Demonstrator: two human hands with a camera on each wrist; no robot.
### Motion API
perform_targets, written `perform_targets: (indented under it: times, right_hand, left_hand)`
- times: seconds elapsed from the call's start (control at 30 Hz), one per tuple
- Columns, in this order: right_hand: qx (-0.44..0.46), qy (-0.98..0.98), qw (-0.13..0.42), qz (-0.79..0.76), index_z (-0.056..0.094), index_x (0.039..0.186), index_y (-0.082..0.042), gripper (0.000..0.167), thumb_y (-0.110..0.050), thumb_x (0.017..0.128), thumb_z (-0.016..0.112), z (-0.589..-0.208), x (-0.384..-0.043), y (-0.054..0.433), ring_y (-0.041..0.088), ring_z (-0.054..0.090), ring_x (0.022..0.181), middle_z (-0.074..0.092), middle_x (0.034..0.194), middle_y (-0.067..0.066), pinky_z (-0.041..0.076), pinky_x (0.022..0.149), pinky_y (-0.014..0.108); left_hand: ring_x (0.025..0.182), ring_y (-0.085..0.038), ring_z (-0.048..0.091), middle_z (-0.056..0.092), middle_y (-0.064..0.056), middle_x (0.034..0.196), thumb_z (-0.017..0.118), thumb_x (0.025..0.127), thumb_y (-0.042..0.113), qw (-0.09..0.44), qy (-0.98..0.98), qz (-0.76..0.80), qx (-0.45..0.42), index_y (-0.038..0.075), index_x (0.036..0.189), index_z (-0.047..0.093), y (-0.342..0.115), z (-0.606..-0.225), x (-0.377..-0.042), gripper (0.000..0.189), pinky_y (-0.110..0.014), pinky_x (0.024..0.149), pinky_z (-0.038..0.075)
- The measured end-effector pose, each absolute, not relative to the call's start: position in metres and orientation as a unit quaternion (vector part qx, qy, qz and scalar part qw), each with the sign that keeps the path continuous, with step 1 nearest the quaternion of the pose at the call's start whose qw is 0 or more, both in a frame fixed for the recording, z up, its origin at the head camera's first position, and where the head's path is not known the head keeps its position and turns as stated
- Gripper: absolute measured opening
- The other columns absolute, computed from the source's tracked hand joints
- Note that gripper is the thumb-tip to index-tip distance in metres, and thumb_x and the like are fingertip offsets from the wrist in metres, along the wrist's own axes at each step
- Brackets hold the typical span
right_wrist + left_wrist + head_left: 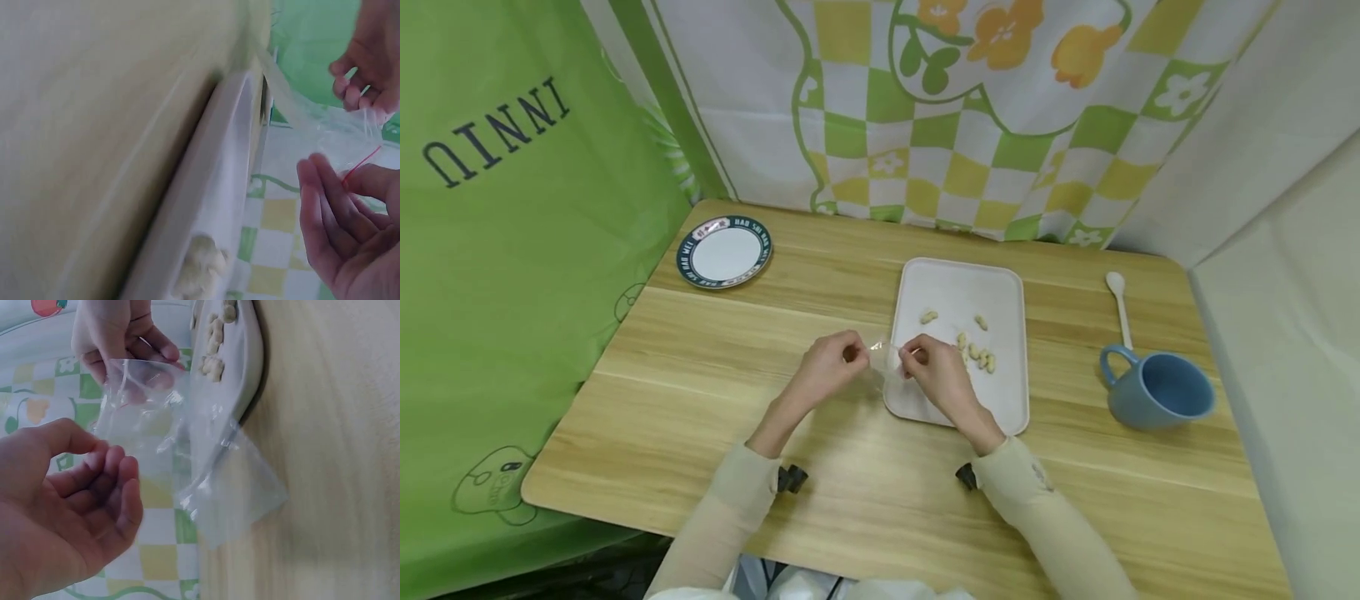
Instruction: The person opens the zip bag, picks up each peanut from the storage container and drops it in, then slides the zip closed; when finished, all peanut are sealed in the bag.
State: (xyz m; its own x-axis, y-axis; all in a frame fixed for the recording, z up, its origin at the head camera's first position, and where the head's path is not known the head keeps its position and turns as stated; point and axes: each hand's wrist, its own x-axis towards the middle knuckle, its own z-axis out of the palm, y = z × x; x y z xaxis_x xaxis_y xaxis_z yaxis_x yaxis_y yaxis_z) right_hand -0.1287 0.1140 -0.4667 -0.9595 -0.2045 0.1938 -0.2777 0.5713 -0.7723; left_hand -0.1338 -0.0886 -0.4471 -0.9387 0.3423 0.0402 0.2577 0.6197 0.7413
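Note:
A clear plastic bag (883,360) hangs between my two hands, above the left edge of a white tray. My left hand (827,367) pinches one side of its top between thumb and fingertips. With thumb and fingers, my right hand (942,377) pinches the other side. A thin red line runs by the right thumb on the bag (340,134) in the right wrist view. No contents show through the bag (240,494) in the left wrist view. Several peanuts in their shells (987,362) lie on the tray (958,279), some partly behind the right hand.
A white plate with a dark green patterned rim (695,268) sits at the table's back left. To the right stand a blue mug (1150,400) and a white spoon (1120,304). A checked curtain (940,158) hangs behind the wooden table (662,358).

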Motion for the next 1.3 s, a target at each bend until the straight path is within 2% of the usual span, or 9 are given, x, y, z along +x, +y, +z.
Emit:
perform_targets:
  times: [0.23,0.37,0.47,0.53,0.6,0.67,0.73,0.97,1.3]
  right_hand:
    - [0.197,-0.914,0.161,0.315,0.070,0.085,-0.003,0.005,-0.006,0.088,0.067,-0.460,-0.125,0.111,0.013,0.060,0.055,0.068,0.068,0.004,0.049,0.049,0.028]
    - [0.209,-0.900,0.146,0.353,0.064,0.095,-0.004,0.010,-0.004,0.086,0.069,-0.456,-0.121,0.107,0.012,0.060,0.053,0.067,0.066,0.002,0.047,0.047,0.027]
    - [0.205,-0.883,0.096,0.411,0.058,0.102,-0.005,0.019,-0.002,0.087,0.069,-0.455,-0.121,0.107,0.015,0.061,0.053,0.066,0.064,0.000,0.046,0.047,0.024]
    - [0.196,-0.870,0.055,0.448,0.057,0.102,-0.004,0.018,-0.001,0.088,0.067,-0.455,-0.121,0.107,0.020,0.064,0.055,0.066,0.063,0.001,0.047,0.048,0.023]
    - [0.184,-0.860,0.022,0.475,0.058,0.101,-0.005,0.015,0.000,0.089,0.065,-0.456,-0.123,0.108,0.026,0.065,0.057,0.066,0.064,0.001,0.048,0.049,0.024]
    - [0.173,-0.851,0.004,0.496,0.060,0.098,-0.005,0.012,0.002,0.089,0.064,-0.456,-0.124,0.109,0.030,0.066,0.059,0.066,0.065,0.002,0.048,0.051,0.024]
    - [0.167,-0.844,-0.005,0.509,0.062,0.096,-0.006,0.012,0.003,0.089,0.063,-0.456,-0.126,0.109,0.033,0.066,0.061,0.066,0.066,0.002,0.049,0.052,0.025]
    - [0.156,-0.841,-0.019,0.518,0.066,0.095,-0.006,0.010,0.001,0.089,0.063,-0.455,-0.129,0.111,0.034,0.066,0.064,0.067,0.066,0.003,0.050,0.053,0.027]
    - [0.162,-0.873,-0.027,0.459,0.072,0.096,-0.003,0.011,-0.011,0.088,0.070,-0.454,-0.130,0.109,0.023,0.068,0.081,0.072,0.093,0.008,0.056,0.072,0.032]
  left_hand:
    - [0.060,-0.012,0.046,0.052,0.002,0.068,0.055,0.086,0.013,0.087,0.924,0.322,0.187,0.010,0.076,0.057,-0.093,-0.433,-0.131,0.011,-0.025,0.054,0.039]
    - [0.067,-0.014,0.050,0.054,0.001,0.077,0.055,0.096,0.027,0.054,0.922,0.334,0.187,0.010,0.083,0.059,-0.093,-0.436,-0.127,0.022,-0.028,0.060,0.043]
    - [0.086,-0.020,0.056,0.056,-0.005,0.097,0.060,0.095,0.036,0.009,0.918,0.356,0.176,0.006,0.098,0.059,-0.093,-0.450,-0.122,0.030,-0.034,0.073,0.051]
    - [0.110,-0.028,0.053,0.052,-0.012,0.120,0.069,0.088,0.036,-0.020,0.913,0.361,0.190,0.002,0.119,0.054,-0.093,-0.461,-0.121,0.048,-0.042,0.088,0.050]
    - [0.131,-0.035,0.038,0.039,-0.019,0.141,0.078,0.079,0.036,-0.037,0.907,0.358,0.218,0.000,0.140,0.037,-0.089,-0.473,-0.121,0.082,-0.049,0.104,0.040]
    - [0.141,-0.040,0.021,0.024,-0.022,0.152,0.084,0.070,0.038,-0.040,0.903,0.350,0.246,0.000,0.150,0.019,-0.084,-0.480,-0.122,0.110,-0.052,0.111,0.028]
    - [0.143,-0.041,0.013,0.020,-0.024,0.155,0.086,0.066,0.040,-0.034,0.902,0.346,0.255,-0.001,0.152,0.012,-0.078,-0.484,-0.123,0.121,-0.054,0.113,0.021]
    - [0.141,-0.037,0.021,0.030,-0.023,0.149,0.087,0.069,0.037,-0.041,0.911,0.316,0.261,0.000,0.148,0.023,-0.070,-0.486,-0.129,0.108,-0.050,0.113,0.025]
    - [0.131,-0.036,0.035,0.042,-0.020,0.136,0.087,0.068,0.036,-0.112,0.905,0.246,0.329,-0.003,0.144,0.032,-0.068,-0.480,-0.135,0.101,-0.043,0.113,0.028]
